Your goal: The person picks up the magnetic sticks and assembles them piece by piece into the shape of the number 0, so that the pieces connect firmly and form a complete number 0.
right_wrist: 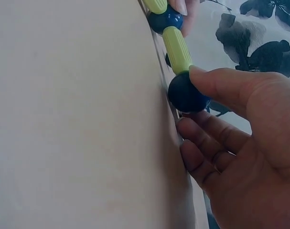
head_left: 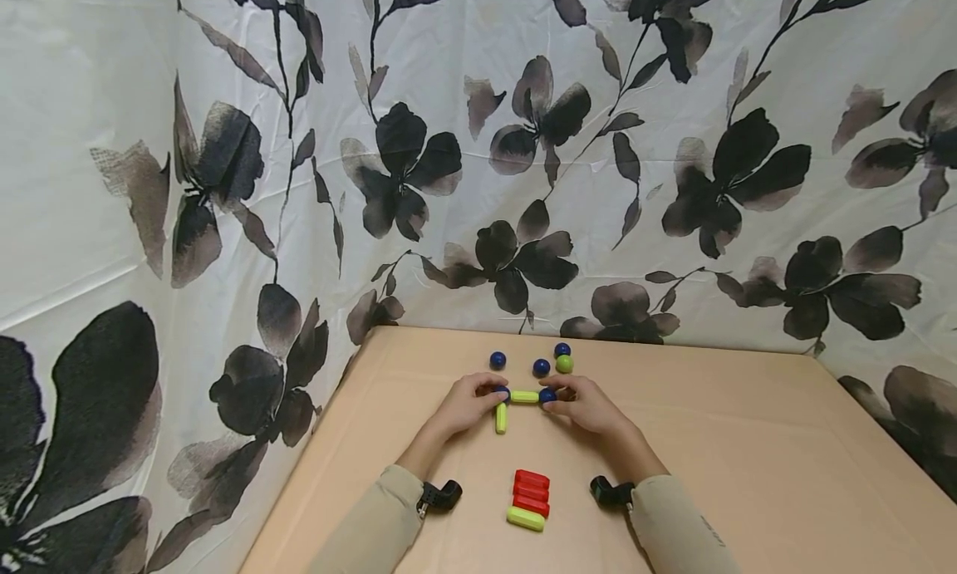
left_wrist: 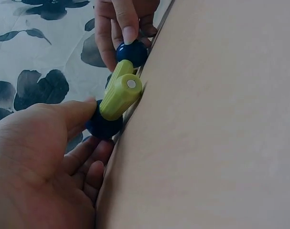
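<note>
My left hand (head_left: 473,402) pinches a dark blue ball (left_wrist: 104,125) between thumb and fingers. A yellow-green rod (head_left: 501,419) with a pale round disc in its end sticks out from that ball toward me. Another yellow-green rod (head_left: 525,397) runs from the same ball across to a second blue ball (right_wrist: 187,93). That second ball is pinched by my right hand (head_left: 591,404), thumb on top and fingers beneath. The joined pieces form an L just above or on the table; the head view does not settle which.
Behind the hands lie two blue balls (head_left: 498,360), another blue ball (head_left: 562,350) and a green ball (head_left: 564,364). Between the forearms several red rods (head_left: 532,485) line up with a yellow-green rod (head_left: 526,519). A floral cloth (head_left: 538,183) hangs behind the table (head_left: 748,441).
</note>
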A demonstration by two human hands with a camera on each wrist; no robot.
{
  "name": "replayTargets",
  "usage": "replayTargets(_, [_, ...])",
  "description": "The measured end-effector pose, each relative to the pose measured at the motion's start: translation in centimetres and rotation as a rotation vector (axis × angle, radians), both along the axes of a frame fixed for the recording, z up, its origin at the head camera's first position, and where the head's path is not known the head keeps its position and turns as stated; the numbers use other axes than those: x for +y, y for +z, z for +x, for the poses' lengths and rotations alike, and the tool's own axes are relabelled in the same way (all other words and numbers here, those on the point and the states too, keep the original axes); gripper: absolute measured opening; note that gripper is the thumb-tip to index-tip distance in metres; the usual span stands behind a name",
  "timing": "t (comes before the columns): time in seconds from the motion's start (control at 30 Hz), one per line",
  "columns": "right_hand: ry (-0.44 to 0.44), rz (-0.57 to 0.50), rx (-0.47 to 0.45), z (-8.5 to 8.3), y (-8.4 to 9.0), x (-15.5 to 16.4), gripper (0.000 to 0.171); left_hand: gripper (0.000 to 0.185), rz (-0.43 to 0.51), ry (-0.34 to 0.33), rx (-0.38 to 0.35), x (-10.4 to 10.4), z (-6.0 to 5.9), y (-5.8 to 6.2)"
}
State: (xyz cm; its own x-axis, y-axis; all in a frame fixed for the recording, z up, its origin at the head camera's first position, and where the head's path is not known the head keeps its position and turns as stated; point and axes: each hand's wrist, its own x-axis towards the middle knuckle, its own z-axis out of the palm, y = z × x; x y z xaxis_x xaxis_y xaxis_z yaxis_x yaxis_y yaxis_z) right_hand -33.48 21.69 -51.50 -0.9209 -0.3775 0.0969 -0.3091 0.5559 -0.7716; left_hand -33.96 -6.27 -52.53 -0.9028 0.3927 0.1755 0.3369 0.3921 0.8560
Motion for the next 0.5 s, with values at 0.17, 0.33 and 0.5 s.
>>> replayTargets(0.17, [-0.030,0.020,0.010,0.3,0.3,0.4,0.050,0.032,0.011,-0.001,-0.010,0.0,0.0,-0.1])
replayTargets(0.33, [-0.086,0.013,0.056,0.8,1.0,0.4,0.051,0.031,0.013,-0.002,-0.017,0.1,-0.1,-0.2])
replayTargets(0.5, [-0.076,0.018,0.081,1.7,2.0,0.0,0.046,0.032,0.007,0.003,-0.025,0.1,-0.2,-0.2])
